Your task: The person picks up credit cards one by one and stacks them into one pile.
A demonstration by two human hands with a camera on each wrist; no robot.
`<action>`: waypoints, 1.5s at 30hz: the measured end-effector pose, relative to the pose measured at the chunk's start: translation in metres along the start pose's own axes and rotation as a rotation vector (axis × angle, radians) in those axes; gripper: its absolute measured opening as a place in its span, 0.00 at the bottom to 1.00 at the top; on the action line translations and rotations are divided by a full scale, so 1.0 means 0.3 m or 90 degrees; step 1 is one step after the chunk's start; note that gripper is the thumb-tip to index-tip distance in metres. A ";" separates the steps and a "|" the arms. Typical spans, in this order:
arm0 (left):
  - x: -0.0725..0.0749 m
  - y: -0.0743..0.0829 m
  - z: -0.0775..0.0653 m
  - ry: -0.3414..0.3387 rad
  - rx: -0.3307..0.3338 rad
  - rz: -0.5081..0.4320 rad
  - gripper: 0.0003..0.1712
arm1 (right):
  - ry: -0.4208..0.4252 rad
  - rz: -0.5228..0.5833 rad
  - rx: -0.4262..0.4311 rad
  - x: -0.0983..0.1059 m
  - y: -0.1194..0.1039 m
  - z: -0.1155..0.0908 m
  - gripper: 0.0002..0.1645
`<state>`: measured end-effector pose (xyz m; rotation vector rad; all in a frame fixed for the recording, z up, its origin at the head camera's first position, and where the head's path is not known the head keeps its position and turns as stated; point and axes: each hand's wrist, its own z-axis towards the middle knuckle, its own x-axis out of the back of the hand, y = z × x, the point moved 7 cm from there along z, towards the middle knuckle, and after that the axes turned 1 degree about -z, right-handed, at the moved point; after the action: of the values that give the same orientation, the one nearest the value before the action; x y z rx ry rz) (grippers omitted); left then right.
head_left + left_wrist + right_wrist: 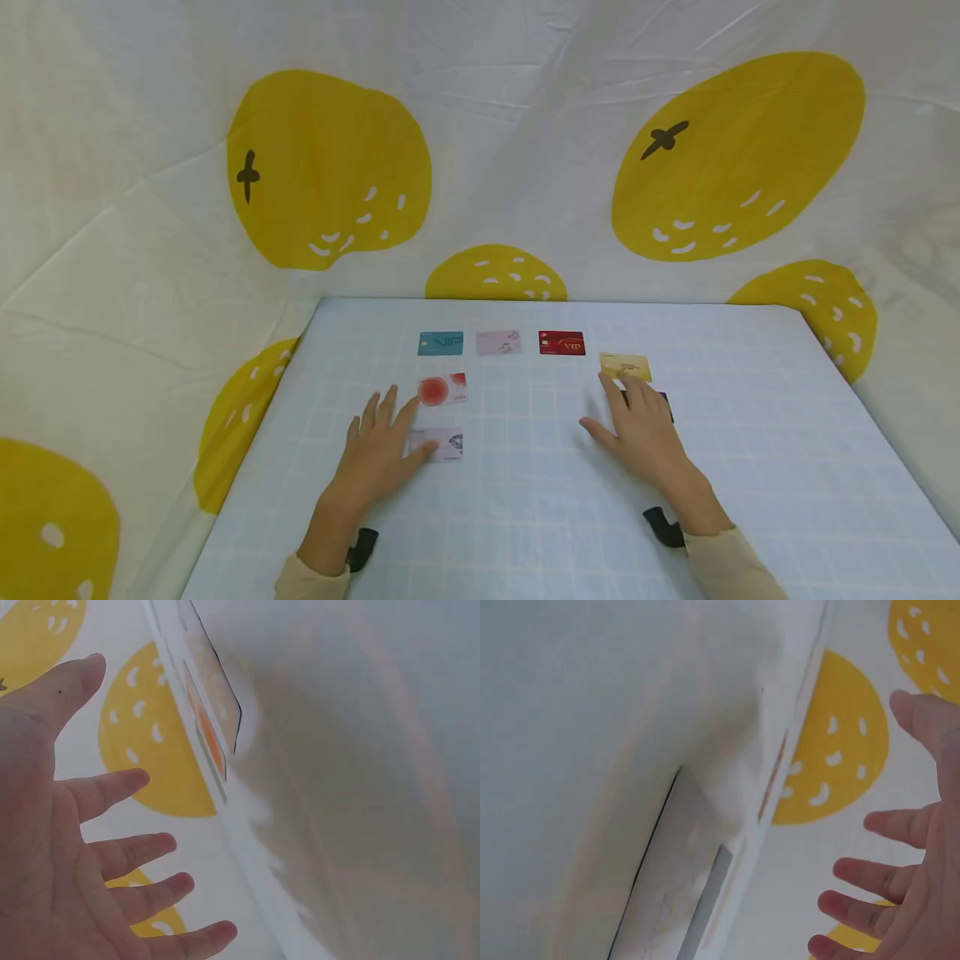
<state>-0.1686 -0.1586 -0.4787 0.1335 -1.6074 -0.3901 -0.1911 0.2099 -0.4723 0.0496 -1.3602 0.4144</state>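
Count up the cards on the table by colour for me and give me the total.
Teal card: 1
Pale pink card: 1
Red card: 1
Gold card: 1
White-and-red card: 1
Pale grey card: 1
Dark card, mostly hidden by the right hand: 1
Total: 7

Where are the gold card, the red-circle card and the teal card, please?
Gold card [628,363]: head view, upper face.
Red-circle card [443,390]: head view, middle of face.
Teal card [440,343]: head view, middle of face.

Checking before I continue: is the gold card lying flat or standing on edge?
Flat: the gold card shows its face upward on the table, partly behind the right hand.
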 end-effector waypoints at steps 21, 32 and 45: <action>-0.007 -0.033 -0.019 -0.038 0.024 -0.051 0.47 | -0.033 0.015 0.062 -0.049 -0.190 0.081 0.50; -0.009 -0.053 -0.024 -0.033 0.020 -0.049 0.45 | -0.069 0.009 0.108 -0.083 -0.310 0.134 0.48; -0.016 -0.066 -0.026 -0.049 0.014 -0.066 0.42 | -0.092 0.003 0.168 -0.140 -0.461 0.171 0.46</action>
<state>-0.1635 -0.1768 -0.4894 0.2203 -1.6859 -0.4626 -0.2017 0.0570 -0.4729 0.2980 -1.4402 0.6018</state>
